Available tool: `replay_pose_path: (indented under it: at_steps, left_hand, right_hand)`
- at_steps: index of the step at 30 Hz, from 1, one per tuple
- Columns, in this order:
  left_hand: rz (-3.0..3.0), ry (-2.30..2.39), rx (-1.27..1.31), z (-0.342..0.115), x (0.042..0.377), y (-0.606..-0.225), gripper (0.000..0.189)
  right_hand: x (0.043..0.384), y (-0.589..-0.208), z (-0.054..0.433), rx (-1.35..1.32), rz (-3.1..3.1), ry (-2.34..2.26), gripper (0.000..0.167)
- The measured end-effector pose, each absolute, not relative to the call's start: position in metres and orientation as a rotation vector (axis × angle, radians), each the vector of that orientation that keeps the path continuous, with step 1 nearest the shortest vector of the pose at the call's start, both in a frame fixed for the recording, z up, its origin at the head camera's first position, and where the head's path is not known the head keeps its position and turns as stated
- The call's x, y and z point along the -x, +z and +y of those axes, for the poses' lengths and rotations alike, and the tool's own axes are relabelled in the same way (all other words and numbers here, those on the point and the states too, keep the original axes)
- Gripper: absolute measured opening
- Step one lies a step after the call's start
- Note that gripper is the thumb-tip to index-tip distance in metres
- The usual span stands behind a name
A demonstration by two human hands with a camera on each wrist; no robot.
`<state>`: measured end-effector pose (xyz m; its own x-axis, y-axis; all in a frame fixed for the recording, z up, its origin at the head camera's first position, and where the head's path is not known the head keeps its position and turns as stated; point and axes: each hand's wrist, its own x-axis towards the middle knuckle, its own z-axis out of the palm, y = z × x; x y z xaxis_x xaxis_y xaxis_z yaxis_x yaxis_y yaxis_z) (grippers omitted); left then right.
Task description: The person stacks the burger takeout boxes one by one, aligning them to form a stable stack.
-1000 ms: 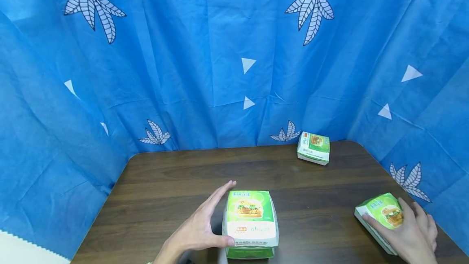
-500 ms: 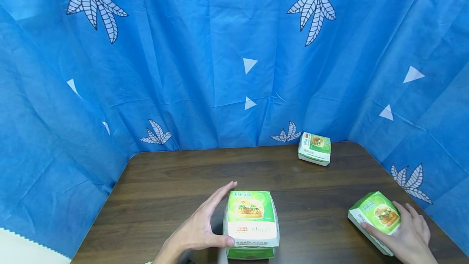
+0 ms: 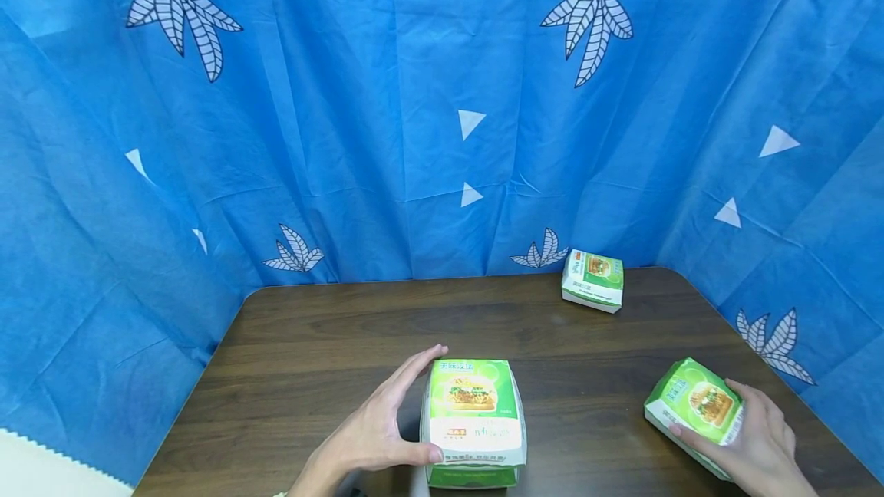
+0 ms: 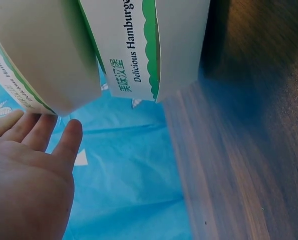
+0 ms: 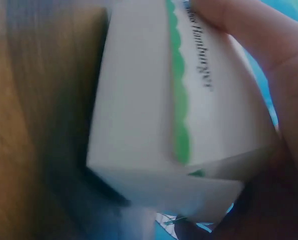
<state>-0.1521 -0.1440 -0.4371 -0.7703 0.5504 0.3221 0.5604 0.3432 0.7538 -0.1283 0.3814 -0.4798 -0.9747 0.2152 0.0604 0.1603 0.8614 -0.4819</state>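
Two green-and-white hamburger boxes stand stacked at the front middle of the table. My left hand [image 3: 376, 424] spans the left side of the upper hamburger box [image 3: 473, 413], thumb at its front corner and fingers round its back edge. Below it shows the green lower hamburger box [image 3: 473, 476], which the left wrist view shows printed "Delicious Hamburger" [image 4: 131, 55]. At the right, my right hand [image 3: 760, 436] grips a third hamburger box [image 3: 697, 405], thumb on the near side and fingers over the far side. This box sits turned at an angle, close over the table.
Another hamburger box [image 3: 592, 281] lies at the back right of the dark wooden table [image 3: 331, 343], near the blue curtain [image 3: 345, 136]. The curtain hangs along the back and both sides. Table surface separates the stack from the right-hand box.
My right hand has moved left with its hamburger box, bringing it closer to the stack. The left hand and the stack hold nearly the same place.
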Motion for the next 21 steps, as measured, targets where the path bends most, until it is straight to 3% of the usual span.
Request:
replay_pose_path:
  at_steps: [12,21]
  left_hand:
    - [-2.552,-1.475,1.061,-0.1452,0.1516,-0.4374,0.114]
    - [-2.528,-1.428,1.080,-0.1458,0.1518,-0.4381,0.110]
  right_hand:
    - [0.1302,-0.4763,0.3808,0.203,-3.010,0.801,0.121]
    - [0.1323,-0.4756,0.3815,0.282,-2.984,0.860,0.127]
